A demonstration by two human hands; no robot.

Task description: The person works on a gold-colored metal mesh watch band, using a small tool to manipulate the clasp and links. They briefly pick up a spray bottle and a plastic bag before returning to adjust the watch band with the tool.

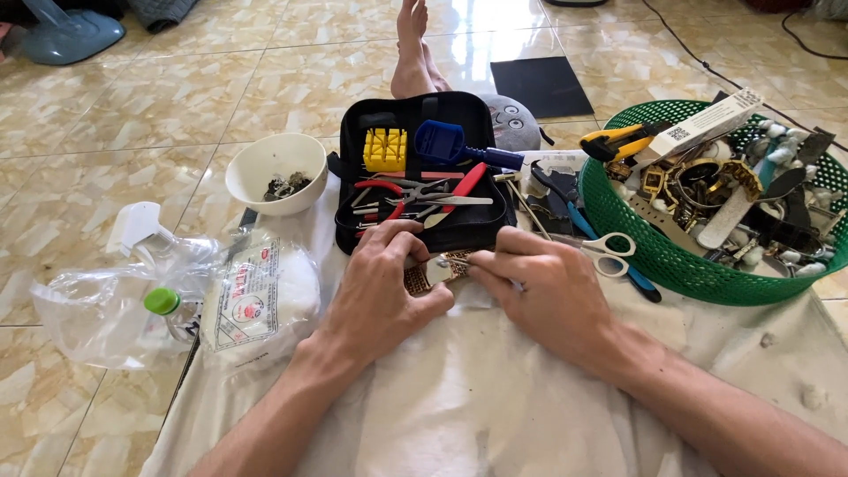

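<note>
My left hand (382, 284) and my right hand (546, 291) meet over a white cloth (495, 397) on the floor. Between them is a small watch (439, 269) with a brown mesh band. The left fingers pinch it from the left. The right fingers pinch its right side and seem to hold a thin metal tool against it; the tool is mostly hidden. Just beyond the hands lies an open black tool case (424, 172) with red-handled pliers, tweezers, a yellow block and a blue holder.
A green basket (654, 252) of watches and parts stands at the right. White-handled scissors (609, 247) lie beside it. A white bowl (276, 172) sits at the left, with a cotton bag (256, 300) and plastic bag with bottle (115, 305). A person's feet (413, 53) rest beyond.
</note>
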